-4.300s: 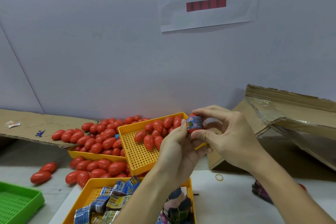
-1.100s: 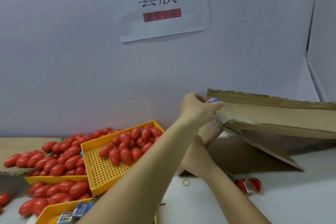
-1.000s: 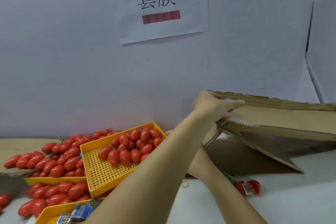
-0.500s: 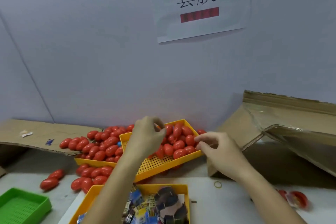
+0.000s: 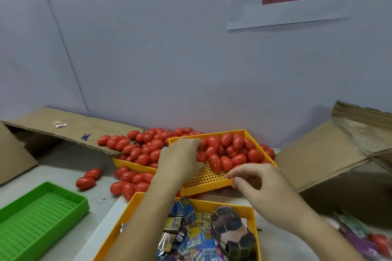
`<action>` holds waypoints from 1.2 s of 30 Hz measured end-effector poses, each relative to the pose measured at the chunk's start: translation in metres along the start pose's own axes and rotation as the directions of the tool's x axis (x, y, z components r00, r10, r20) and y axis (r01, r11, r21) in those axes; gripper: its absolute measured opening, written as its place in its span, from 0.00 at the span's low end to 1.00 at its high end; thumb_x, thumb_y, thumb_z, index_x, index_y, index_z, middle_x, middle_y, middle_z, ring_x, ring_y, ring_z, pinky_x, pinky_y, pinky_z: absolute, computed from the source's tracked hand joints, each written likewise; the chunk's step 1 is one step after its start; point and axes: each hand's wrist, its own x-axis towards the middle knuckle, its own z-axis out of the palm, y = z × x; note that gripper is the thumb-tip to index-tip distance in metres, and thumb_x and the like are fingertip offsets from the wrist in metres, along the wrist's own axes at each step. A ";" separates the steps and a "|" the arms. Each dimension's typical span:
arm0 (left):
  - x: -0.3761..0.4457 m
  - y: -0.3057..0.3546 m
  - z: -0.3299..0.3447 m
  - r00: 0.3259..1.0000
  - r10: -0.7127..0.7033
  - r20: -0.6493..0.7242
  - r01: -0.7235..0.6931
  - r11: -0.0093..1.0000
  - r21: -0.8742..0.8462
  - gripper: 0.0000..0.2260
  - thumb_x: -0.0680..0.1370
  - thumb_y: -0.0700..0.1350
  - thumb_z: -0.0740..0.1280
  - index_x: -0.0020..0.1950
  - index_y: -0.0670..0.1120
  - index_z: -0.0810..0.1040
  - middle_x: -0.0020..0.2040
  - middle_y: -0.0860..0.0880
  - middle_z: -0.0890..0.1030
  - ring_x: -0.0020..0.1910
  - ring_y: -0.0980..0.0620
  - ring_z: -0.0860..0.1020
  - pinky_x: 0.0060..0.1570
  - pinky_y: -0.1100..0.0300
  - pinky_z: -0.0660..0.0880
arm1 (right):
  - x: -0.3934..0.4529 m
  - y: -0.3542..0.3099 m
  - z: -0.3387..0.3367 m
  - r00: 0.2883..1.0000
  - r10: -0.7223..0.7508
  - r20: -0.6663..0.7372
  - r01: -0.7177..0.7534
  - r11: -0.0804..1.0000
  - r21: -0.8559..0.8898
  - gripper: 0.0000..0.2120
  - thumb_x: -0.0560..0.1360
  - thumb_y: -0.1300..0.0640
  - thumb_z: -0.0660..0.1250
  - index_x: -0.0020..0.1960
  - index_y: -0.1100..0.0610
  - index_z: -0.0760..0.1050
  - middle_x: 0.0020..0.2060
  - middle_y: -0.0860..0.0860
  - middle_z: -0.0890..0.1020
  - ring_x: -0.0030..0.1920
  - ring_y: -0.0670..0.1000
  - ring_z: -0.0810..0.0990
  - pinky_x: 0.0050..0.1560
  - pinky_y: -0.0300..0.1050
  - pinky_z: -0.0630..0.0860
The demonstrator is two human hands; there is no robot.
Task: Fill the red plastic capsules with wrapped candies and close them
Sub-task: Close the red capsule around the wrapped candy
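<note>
Single head-worn wide-angle view, looking forward and down, close over the worktable [image 5: 63, 167], facing the wall [image 5: 169, 59]

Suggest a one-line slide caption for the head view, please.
Left hand reaches among red capsules in a tilted yellow tray; right hand touches its front edge, above a tray of wrapped candies.

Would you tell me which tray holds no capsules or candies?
The green tray at the near left; the yellow trays hold red capsules or wrapped candies.

Capsules [image 5: 214, 162] are glossy smooth red plastic, the yellow tray [image 5: 209, 178] and green tray [image 5: 36, 216] are matte perforated plastic, candies [image 5: 191, 233] have shiny printed wrappers, and the box [image 5: 326, 154] is rough brown cardboard.
</note>
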 end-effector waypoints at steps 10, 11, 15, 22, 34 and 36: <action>0.009 0.000 -0.041 0.960 -0.253 0.120 0.218 0.407 -0.887 0.06 0.78 0.41 0.64 0.54 0.42 0.74 0.44 0.44 0.83 0.34 0.50 0.83 0.31 0.60 0.79 | -0.009 -0.039 0.053 0.988 -0.043 0.146 0.086 0.950 -0.299 0.19 0.72 0.35 0.66 0.52 0.48 0.80 0.45 0.40 0.77 0.45 0.43 0.76 0.47 0.43 0.77; 0.008 0.003 -0.045 0.950 -0.248 0.191 0.249 0.227 -0.941 0.05 0.79 0.39 0.61 0.54 0.42 0.73 0.44 0.42 0.82 0.31 0.50 0.81 0.29 0.61 0.78 | -0.007 -0.041 0.057 0.988 -0.034 0.154 0.086 0.935 -0.345 0.20 0.72 0.34 0.65 0.52 0.49 0.80 0.46 0.41 0.77 0.47 0.44 0.76 0.48 0.45 0.77; 0.007 0.004 -0.050 0.899 -0.222 0.378 0.348 -0.162 -0.923 0.08 0.78 0.38 0.58 0.49 0.41 0.76 0.38 0.43 0.76 0.30 0.51 0.72 0.30 0.62 0.72 | -0.002 -0.050 0.071 0.989 -0.034 0.147 0.098 0.886 -0.453 0.23 0.72 0.32 0.63 0.39 0.52 0.73 0.39 0.45 0.72 0.42 0.50 0.72 0.39 0.47 0.68; 0.004 0.003 -0.045 0.959 -0.090 0.268 0.271 0.026 -0.962 0.07 0.81 0.40 0.65 0.49 0.39 0.80 0.34 0.46 0.77 0.29 0.54 0.72 0.26 0.66 0.71 | 0.001 -0.053 0.083 0.998 -0.018 0.065 0.043 0.907 -0.420 0.12 0.74 0.44 0.70 0.50 0.52 0.81 0.46 0.46 0.80 0.48 0.51 0.79 0.45 0.47 0.77; 0.005 0.010 -0.047 0.969 -0.159 0.186 0.206 0.120 -0.971 0.06 0.80 0.37 0.65 0.47 0.41 0.81 0.33 0.47 0.77 0.28 0.53 0.72 0.24 0.66 0.70 | -0.006 -0.052 0.083 0.997 -0.024 0.075 0.052 0.917 -0.396 0.24 0.72 0.32 0.63 0.38 0.53 0.76 0.36 0.46 0.76 0.38 0.50 0.75 0.38 0.47 0.73; 0.004 0.011 -0.046 0.973 -0.142 0.184 0.204 0.140 -0.969 0.06 0.80 0.37 0.65 0.46 0.41 0.82 0.33 0.47 0.77 0.28 0.53 0.71 0.25 0.66 0.69 | -0.008 -0.055 0.085 0.991 0.001 0.130 0.056 0.901 -0.430 0.25 0.69 0.31 0.66 0.36 0.53 0.73 0.34 0.46 0.74 0.38 0.51 0.74 0.38 0.46 0.70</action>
